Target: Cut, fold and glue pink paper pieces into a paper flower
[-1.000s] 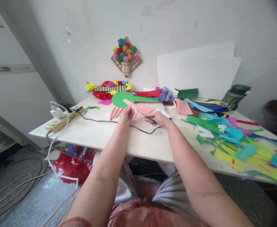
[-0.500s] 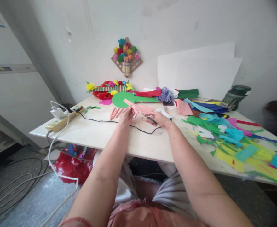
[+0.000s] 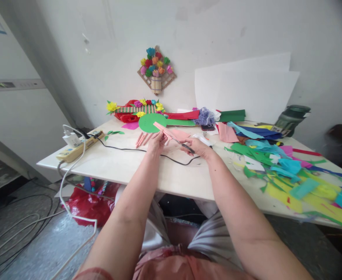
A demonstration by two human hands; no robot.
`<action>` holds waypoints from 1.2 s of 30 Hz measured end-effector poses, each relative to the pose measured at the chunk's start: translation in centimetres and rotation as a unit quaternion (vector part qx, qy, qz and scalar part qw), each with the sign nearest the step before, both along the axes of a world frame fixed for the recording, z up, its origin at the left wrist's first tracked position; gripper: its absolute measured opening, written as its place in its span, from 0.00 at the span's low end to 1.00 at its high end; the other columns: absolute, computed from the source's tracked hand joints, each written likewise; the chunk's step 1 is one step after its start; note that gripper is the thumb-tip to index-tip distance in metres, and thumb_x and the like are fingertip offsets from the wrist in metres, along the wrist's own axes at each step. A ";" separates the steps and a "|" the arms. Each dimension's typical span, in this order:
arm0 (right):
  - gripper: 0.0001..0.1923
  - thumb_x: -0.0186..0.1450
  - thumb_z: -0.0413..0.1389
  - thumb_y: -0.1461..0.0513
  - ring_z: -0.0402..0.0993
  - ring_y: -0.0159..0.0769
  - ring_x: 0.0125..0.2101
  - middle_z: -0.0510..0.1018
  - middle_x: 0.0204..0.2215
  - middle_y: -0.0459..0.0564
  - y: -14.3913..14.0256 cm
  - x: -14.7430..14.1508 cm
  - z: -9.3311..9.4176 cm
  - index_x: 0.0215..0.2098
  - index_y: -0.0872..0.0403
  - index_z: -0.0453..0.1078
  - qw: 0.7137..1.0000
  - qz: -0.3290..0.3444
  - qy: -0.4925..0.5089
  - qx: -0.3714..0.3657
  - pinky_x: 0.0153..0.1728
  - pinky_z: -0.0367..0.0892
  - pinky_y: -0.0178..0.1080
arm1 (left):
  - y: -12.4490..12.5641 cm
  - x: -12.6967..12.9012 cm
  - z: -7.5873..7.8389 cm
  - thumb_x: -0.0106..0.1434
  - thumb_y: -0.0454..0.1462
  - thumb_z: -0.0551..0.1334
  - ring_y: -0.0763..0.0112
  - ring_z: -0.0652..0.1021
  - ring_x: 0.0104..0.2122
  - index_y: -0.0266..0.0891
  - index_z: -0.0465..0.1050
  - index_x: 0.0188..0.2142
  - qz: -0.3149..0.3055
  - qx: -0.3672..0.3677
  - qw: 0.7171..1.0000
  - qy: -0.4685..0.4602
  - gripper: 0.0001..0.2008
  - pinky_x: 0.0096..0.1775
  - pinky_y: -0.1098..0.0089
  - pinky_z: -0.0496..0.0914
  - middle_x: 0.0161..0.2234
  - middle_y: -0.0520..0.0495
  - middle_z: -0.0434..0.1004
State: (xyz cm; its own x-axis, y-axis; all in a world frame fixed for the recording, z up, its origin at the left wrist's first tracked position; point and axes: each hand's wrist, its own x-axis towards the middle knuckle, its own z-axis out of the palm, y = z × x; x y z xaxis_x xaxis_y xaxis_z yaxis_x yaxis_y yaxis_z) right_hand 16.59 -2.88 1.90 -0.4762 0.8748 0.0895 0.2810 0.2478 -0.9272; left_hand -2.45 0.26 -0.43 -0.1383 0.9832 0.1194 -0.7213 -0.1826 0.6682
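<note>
Bare table (image 3: 124, 165) lies left of the hands, crossed only by a black cable (image 3: 130, 149), with a power strip (image 3: 79, 147) at the far left edge. To the right, paper scraps (image 3: 278, 171) crowd the surface; paper crafts (image 3: 147, 112) block the back.

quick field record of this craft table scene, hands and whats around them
left hand: holds pink paper strip
right hand: grips scissors, blades at the strip
table: white, black cable across it
left edge: power strip with white plug
near hands: loose pink strips, green paper disc
right side: coloured paper scraps
wall: paper flower basket
</note>
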 end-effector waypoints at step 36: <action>0.21 0.55 0.62 0.59 0.57 0.22 0.12 0.66 0.13 0.38 0.4 -0.3 -0.5 0.45 0.59 0.68 1.000 -0.012 0.016 0.001 0.12 0.52 0.27 | 0.0 0.1 -0.3 0.54 0.32 0.67 0.81 0.74 0.21 0.32 0.73 0.25 -0.005 0.027 0.999 0.020 0.05 0.32 0.78 0.71 0.20 0.53 0.72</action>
State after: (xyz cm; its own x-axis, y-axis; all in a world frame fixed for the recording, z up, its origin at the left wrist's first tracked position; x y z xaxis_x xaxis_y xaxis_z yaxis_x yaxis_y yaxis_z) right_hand 16.33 -2.50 1.42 -0.4514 0.8860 0.1061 0.2573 0.2430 -0.9353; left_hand -2.34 0.30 -0.71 -0.1228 0.9764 0.1778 -0.6960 -0.2124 0.6859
